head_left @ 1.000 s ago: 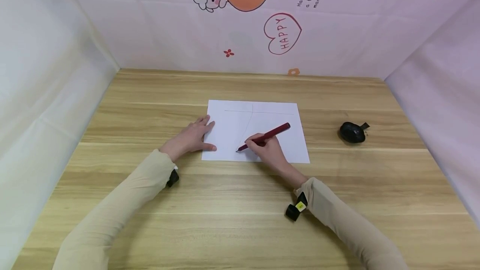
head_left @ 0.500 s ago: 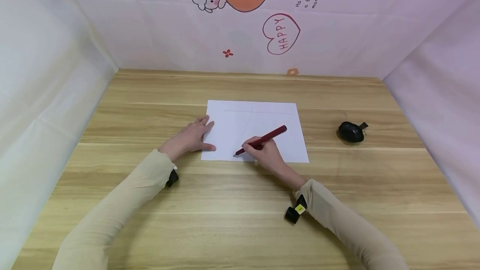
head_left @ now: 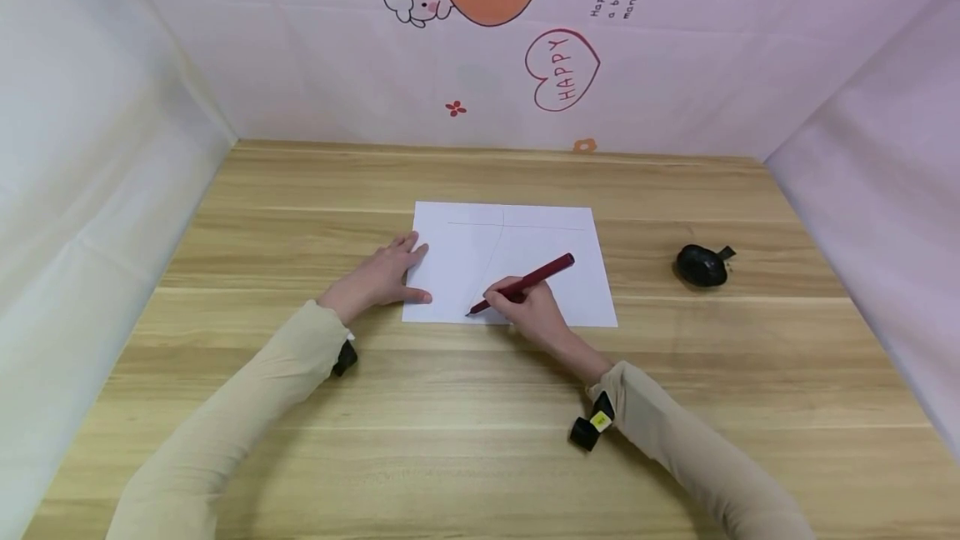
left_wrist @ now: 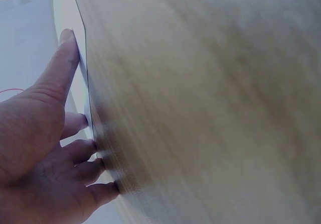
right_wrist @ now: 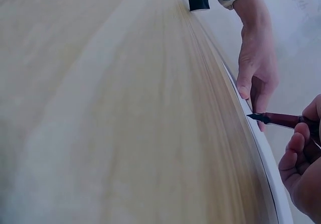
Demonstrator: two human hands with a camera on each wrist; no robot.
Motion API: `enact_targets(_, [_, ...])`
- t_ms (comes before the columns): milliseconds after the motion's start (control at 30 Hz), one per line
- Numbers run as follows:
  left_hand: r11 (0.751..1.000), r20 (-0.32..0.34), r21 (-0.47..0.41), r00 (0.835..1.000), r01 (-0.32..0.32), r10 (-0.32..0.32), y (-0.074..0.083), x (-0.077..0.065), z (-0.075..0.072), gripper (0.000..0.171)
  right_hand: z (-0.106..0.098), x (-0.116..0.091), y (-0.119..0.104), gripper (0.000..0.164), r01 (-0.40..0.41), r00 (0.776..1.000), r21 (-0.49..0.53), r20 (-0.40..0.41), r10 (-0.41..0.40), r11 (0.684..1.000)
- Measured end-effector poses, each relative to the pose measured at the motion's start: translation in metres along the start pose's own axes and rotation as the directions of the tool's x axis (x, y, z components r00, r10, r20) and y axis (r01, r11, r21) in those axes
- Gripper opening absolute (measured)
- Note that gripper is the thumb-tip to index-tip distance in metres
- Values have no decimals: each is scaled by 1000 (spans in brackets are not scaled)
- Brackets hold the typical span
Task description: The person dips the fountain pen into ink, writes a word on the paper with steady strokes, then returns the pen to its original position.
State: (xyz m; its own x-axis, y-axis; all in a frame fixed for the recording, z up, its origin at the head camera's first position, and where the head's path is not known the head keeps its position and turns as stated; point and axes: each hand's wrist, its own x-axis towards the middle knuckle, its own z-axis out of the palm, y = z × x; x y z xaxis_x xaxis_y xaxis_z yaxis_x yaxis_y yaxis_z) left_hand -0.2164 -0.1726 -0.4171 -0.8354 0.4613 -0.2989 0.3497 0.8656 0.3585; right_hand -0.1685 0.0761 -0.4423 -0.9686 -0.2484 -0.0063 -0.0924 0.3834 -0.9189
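Observation:
A white sheet of paper [head_left: 450,265] lies on the wooden table, bearing a thin horizontal line near its top and a line that runs down from it, slanting left. My right hand [head_left: 536,311] pinches a dark red pen [head_left: 543,272], its tip on the paper close to the lower edge. In the right wrist view the pen [right_wrist: 283,120] shows a dark pointed nib at the sheet. My left hand [head_left: 382,273] rests on the paper's left edge, thumb and fingers spread. The left wrist view shows that hand [left_wrist: 47,128] with its fingertips along the edge.
A black rounded object [head_left: 702,265] with a small tab sits on the table [head_left: 450,457] to the right of the paper. Printed white cloth [head_left: 337,65] hangs behind the table, and plain cloth stands on both sides. Small black cameras [head_left: 585,432] are strapped to the wrists.
My right hand has moved slightly down and left with the pen, and the slanting line now reaches nearer the paper's lower edge. The left hand has stayed in place.

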Motion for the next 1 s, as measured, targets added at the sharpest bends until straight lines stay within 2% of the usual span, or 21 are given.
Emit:
enact_targets(67, [1000,-3,1,1000,8,-8,0,0,-1,87,0,0,0,16,5,1000,9,0,-5,1000])
enact_targets(167, [1000,-5,6,1000,13,-13,-1,0,-2,87,-1,-3,-14,17,-6,1000,19,10,6,1000])
enact_targets(300, [1000,-1,10,1000,11,-11,0,-1,-4,87,-6,3,-15,17,-20,1000,33,-21,21,999])
enact_targets(433, [1000,-2,13,1000,7,-7,0,-2,-5,87,-19,29,-4,18,-10,989,44,-145,17,999])
enact_targets(533, [1000,2,12,1000,-2,2,-1,-2,-5,87,-33,52,-6,18,7,967,36,-255,3,999])
enact_targets(633, [1000,8,9,1000,-13,13,-3,-2,-4,88,-45,73,-7,20,24,946,3,-323,-22,1000])
enact_targets(800, [1000,0,13,1000,-27,27,-2,-1,-3,87,-54,96,-4,22,27,937,-76,-344,-52,997])
enact_targets(1000, [1000,8,-3,1000,-21,21,-1,-3,-2,87,-49,104,3,22,-24,941,-123,-337,-20,992])
